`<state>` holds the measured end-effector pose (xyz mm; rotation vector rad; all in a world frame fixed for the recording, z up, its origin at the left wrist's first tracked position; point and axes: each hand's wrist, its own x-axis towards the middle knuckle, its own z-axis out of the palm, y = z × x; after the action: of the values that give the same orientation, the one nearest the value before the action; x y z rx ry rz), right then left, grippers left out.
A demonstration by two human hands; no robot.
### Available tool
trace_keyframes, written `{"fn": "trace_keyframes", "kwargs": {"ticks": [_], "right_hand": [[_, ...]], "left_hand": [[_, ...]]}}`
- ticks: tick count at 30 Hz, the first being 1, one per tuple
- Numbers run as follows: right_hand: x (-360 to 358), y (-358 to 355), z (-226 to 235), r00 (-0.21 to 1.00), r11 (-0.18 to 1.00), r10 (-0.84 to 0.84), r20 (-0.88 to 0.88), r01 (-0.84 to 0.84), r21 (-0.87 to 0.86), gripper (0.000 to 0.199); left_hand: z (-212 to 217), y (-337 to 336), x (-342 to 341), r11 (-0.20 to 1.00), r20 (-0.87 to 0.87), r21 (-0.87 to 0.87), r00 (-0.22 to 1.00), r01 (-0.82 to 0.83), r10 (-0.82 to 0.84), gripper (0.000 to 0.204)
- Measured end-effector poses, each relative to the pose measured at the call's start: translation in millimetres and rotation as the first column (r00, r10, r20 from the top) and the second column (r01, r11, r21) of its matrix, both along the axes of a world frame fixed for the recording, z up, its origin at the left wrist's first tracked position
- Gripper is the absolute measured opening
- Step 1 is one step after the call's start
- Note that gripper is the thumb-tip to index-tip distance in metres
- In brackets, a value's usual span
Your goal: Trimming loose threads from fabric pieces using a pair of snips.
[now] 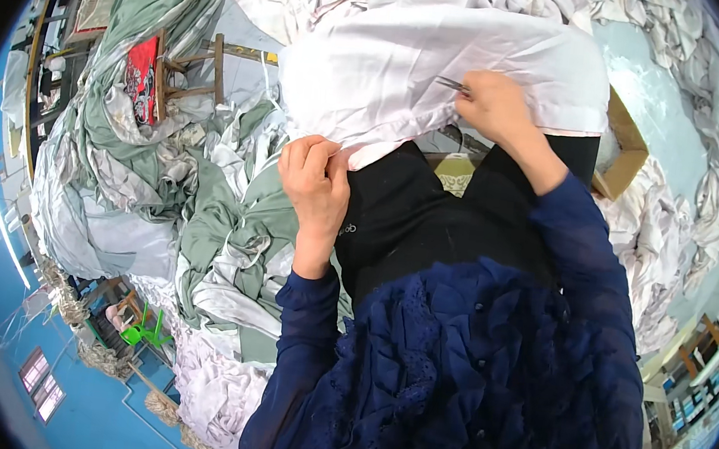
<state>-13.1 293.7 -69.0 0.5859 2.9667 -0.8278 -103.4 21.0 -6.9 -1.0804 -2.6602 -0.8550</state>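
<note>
White fabric (367, 61) with a pinkish edge lies spread over my lap and knees. My left hand (316, 181) is closed on the near left edge of this fabric, fingers curled and pinching it. Over the middle of the cloth, my right hand (496, 108) is closed round small metal thread snips (452, 84). Their slim pointed blades stick out to the left, just above the cloth or touching it; I cannot tell which. The handle part is hidden in my palm.
Green and white fabric (238, 221) is heaped at my left, beside a wooden stool (219, 68) and a red patterned piece (142, 78). A cardboard box (626, 155) stands by my right knee. More pale cloth (653, 235) is piled on the right.
</note>
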Motion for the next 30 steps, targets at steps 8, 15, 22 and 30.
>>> {"fn": "trace_keyframes", "kwargs": {"ticks": [8,15,22,30], "right_hand": [[123,82,94,0.783,0.781,-0.579,-0.228,0.452,-0.43,0.009],[62,15,72,0.923,0.932,-0.265,-0.28,0.172,-0.318,0.023],[-14,-36,-18,0.997,1.0,0.01,-0.074,-0.008,0.016,0.022],[5,-21,12,0.981,0.962,-0.139,-0.134,0.101,-0.255,0.016]], "left_hand": [[1,-11,-4,0.994,0.043,0.109,0.999,-0.019,0.014,0.017],[2,-22,1,0.997,-0.004,0.069,0.999,0.047,-0.047,0.018],[-2,-22,8,0.995,0.006,0.079,0.999,0.053,-0.054,0.018],[-2,-25,10,0.995,0.041,0.096,0.999,0.01,-0.015,0.017]]}}
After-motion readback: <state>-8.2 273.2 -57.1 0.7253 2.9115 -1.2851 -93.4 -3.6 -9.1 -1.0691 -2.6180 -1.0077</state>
